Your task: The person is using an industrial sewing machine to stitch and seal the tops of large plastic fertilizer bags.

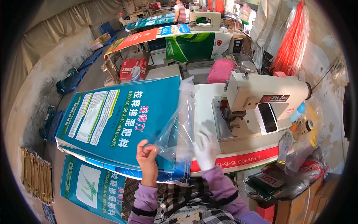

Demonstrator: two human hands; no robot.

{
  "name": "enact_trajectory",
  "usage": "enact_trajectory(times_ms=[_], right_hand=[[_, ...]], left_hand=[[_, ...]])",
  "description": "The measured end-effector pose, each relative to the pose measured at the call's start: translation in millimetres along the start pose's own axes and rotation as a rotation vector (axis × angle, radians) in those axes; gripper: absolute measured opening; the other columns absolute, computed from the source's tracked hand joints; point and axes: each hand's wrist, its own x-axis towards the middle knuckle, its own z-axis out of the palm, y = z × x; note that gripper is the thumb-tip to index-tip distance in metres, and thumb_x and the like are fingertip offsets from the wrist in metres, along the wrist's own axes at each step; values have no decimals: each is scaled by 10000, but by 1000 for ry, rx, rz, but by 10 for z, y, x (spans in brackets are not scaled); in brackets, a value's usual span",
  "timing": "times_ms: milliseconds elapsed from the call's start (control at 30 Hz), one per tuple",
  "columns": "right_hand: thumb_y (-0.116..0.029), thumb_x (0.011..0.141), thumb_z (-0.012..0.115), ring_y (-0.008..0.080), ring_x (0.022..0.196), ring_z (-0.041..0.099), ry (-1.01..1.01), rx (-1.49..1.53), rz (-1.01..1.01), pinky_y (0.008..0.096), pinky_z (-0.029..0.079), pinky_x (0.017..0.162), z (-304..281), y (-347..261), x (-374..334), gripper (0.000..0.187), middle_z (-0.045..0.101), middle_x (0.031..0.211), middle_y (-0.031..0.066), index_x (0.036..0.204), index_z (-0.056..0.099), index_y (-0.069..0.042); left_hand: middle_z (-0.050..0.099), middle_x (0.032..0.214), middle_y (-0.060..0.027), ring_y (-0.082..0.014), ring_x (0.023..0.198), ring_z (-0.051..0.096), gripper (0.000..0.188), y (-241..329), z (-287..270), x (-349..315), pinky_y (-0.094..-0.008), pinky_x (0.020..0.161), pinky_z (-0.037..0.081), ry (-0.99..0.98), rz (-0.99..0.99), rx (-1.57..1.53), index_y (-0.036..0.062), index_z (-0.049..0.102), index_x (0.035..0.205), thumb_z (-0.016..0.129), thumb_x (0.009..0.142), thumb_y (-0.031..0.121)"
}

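A stack of teal printed woven bags [108,112] lies to my left, with a clear plastic liner [181,125] sticking out of the top bag's right end. My bare left hand [148,164] is at the near corner of this bag, thumb and fingers pinched together at the liner's near edge. My right hand [205,151], in a white glove, rests by the liner's right side at the table edge, fingers stretched out and slightly blurred. Just beyond it stands a cream sewing machine [257,93].
A dark phone [267,117] lies on the machine's bed. Pink thread [222,70] sits behind it, and red strands [292,41] hang at the right. More teal bags [93,186] hang below the stack. A cardboard box [298,198] stands low right. Another person [179,13] is far back.
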Motion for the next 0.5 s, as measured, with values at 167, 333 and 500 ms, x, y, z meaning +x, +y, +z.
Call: enact_trajectory(times_ms=[167,333,500], right_hand=[[-265,775,798,300,905,682,-585,302,111,423,529,823,112,-750,-207,368,683,1002,139,1049,665,-59],[-157,800,770,233,737,666,-416,668,368,362,524,692,436,-612,-319,185,673,863,108,879,654,-35],[-108,863,695,260,697,649,-508,593,51,355,510,648,396,-429,-287,70,645,809,103,876,675,-43]], left_hand=[[707,979,-77,-148,946,638,436,55,136,-102,-286,898,480,-217,-183,-49,0,533,1244,690,845,-81],[666,1150,-170,-295,1002,655,465,-98,78,82,-380,896,504,-360,-85,723,16,567,1264,676,813,-7],[672,801,-221,-449,758,635,117,428,92,253,-495,697,532,-797,-39,1611,4,687,884,597,837,61]])
